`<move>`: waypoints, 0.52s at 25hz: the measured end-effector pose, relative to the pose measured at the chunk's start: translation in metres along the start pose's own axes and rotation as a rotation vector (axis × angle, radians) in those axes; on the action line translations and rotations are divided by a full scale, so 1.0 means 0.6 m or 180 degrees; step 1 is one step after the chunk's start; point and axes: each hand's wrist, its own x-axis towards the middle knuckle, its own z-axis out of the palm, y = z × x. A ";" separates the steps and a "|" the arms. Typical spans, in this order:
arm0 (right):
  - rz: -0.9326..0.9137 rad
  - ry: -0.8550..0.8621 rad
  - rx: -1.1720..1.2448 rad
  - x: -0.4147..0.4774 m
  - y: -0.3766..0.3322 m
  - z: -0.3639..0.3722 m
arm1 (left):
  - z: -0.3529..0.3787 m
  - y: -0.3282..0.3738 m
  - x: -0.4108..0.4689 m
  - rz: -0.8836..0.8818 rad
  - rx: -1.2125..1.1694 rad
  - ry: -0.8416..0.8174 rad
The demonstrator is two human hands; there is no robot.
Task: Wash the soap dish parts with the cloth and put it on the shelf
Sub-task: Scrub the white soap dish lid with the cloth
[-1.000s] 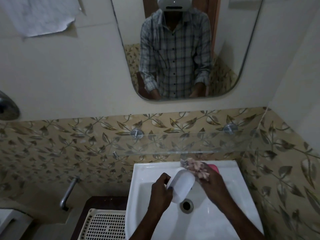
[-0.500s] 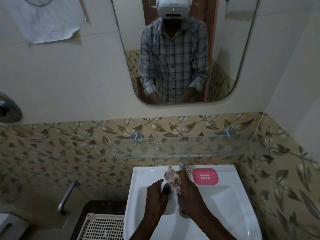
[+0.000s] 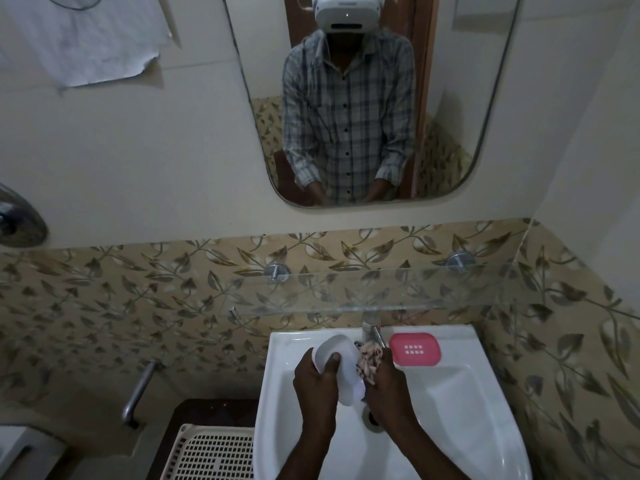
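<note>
Head view: left hand (image 3: 317, 379) gripping white oval plastic soap dish base (image 3: 341, 362) over white ceramic basin (image 3: 450, 393). Right hand (image 3: 388, 386) clutching patterned cloth (image 3: 370, 358), pressing it against base. Washing step underway. Pink slotted insert (image 3: 415, 348) waiting on far right rim; probably next, then glass shelf (image 3: 398, 289).

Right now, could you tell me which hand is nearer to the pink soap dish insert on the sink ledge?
The right hand, holding the cloth, sits just beside the pink insert. The left hand, gripping the white dish part, is farther away.
</note>
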 end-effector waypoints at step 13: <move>0.0826 0.0824 0.0492 0.046 -0.037 -0.005 | 0.024 0.019 0.002 0.0551 0.1815 0.0281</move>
